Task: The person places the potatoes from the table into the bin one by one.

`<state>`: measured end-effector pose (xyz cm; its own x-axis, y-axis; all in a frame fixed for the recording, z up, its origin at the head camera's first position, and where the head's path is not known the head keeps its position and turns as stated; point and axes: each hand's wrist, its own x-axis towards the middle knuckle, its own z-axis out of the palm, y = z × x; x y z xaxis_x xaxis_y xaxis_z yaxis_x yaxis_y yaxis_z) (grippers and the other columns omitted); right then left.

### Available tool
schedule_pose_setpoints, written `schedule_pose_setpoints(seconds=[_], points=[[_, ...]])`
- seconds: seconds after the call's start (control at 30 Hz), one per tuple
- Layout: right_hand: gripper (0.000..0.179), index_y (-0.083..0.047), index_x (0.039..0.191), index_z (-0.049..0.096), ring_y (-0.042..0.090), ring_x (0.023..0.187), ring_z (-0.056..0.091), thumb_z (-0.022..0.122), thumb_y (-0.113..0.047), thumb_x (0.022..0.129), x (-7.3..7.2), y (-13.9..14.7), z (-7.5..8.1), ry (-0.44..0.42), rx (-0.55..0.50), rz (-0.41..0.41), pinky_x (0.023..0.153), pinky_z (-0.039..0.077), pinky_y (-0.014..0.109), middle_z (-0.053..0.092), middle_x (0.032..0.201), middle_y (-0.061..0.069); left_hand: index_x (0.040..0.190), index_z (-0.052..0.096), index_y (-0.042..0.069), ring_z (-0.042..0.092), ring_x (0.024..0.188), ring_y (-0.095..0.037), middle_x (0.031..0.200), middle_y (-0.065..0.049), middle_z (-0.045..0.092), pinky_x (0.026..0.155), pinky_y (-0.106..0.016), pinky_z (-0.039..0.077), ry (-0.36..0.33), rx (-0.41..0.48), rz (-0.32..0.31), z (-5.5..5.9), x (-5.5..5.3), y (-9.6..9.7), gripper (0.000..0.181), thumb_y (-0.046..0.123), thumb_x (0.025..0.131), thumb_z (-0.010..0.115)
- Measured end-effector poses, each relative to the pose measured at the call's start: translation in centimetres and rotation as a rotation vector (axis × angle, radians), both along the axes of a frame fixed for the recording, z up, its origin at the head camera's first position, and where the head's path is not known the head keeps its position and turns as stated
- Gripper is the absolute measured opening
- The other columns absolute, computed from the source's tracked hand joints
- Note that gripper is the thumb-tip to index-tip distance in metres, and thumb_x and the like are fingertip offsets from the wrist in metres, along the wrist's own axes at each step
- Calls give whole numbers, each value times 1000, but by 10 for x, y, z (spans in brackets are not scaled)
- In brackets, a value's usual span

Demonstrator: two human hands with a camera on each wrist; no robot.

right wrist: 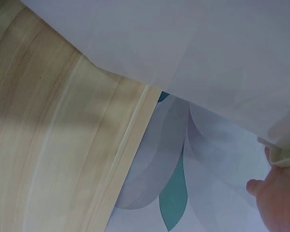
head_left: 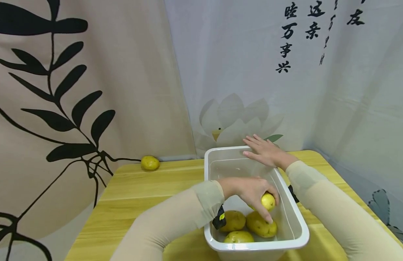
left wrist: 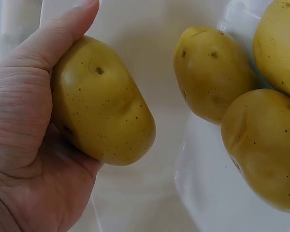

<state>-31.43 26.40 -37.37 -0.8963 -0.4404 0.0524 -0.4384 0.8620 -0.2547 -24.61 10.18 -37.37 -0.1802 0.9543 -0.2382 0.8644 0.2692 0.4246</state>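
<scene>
My left hand [head_left: 253,192] reaches down into a white plastic bin [head_left: 256,246] and grips a yellow potato [left wrist: 104,104] between thumb and fingers. In the left wrist view this potato lies against the palm, apart from the others. Three more potatoes, such as the one [head_left: 261,224] below my thumb, lie together on the bin's floor at its near end. My right hand [head_left: 266,150] rests on the rim at the bin's far right corner, its fingers stretched out. Only part of that hand shows at the edge of the right wrist view.
The bin stands on a wood-grain table [head_left: 139,206]. A single potato [head_left: 150,162] lies at the table's far left corner. Close behind the table hangs a printed curtain [head_left: 139,72] with leaves, a lotus and dark characters.
</scene>
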Motion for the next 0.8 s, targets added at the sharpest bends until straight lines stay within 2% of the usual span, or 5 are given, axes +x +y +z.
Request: schedule_pose_setpoints(seconds=[0.4,0.63,0.8], points=[[72,-22,155,18,31,146,1,29,-64,97,-2,2,-3,-9,2,-1,109,5,65,8,161,2,111,65,26,54,77,3,91,17,60,65,-12,45,-17,-26,4,3,3,0,48,45,71,84],[72,-20,155,19,32,146,2,31,-62,98,-1,1,-1,10,-4,3,108,6,67,11,160,6,115,68,20,55,79,2,99,18,60,69,-11,46,-81,14,-25,2,1,-1,45,35,75,83],[71,-21,155,19,32,146,2,31,-62,98,-1,0,-1,3,-3,0,108,6,67,11,160,5,114,68,21,56,79,2,98,18,61,68,-11,47,-90,5,-23,1,0,-1,44,34,75,83]])
